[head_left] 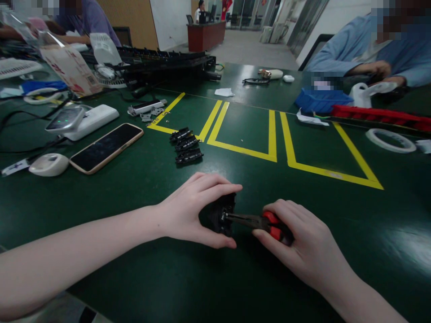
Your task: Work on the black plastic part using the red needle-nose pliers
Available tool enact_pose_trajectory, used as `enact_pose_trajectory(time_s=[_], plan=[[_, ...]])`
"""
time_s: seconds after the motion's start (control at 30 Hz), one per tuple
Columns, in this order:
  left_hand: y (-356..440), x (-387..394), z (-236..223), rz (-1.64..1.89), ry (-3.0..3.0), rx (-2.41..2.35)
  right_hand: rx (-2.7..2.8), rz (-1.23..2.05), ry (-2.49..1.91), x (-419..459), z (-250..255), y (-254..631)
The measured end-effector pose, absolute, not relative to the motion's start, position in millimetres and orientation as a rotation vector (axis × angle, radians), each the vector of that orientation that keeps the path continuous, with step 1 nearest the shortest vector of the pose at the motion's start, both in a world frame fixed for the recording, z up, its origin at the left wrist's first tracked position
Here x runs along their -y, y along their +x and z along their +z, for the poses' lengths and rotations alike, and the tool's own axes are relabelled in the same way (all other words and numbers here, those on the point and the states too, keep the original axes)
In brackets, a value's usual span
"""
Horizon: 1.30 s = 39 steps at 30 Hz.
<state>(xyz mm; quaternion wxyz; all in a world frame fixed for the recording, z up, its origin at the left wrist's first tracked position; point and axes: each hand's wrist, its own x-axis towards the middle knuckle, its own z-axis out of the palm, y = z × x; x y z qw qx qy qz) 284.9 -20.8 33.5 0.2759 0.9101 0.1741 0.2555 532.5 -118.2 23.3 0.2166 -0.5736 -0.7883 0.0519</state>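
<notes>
My left hand point(198, 208) grips a small black plastic part point(220, 217) between thumb and fingers, low over the green table point(161, 278). In my right hand point(299, 233) is a pair of needle-nose pliers point(251, 220) with red handles. The tips of their jaws touch a small shiny metal piece in the black part; whether they clamp it I cannot tell. Just beyond my left hand, several similar black parts point(186, 146) lie in a stack-like row by the yellow tape.
Yellow tape outlines point(242, 152) mark the table ahead. To the left lie a phone point(107, 148), a white mouse-shaped object point(49, 164) and a white device point(94, 121). A tape roll point(390, 140), a red strip point(380, 117) and a blue bin point(321, 99) stand right. Co-workers sit across.
</notes>
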Motion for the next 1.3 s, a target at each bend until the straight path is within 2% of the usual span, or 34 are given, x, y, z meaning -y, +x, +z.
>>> enact_pose_trajectory(time_s=[0.67,1.3], plan=[[287.9,19.6,36.0,0.433,2.431,-0.474,2.196,0.149,-1.59,116.9,20.2,534.1],[288.6,18.8,36.1,0.421,2.419,-0.442,2.189,0.102,-1.577,115.6,20.8,535.9]])
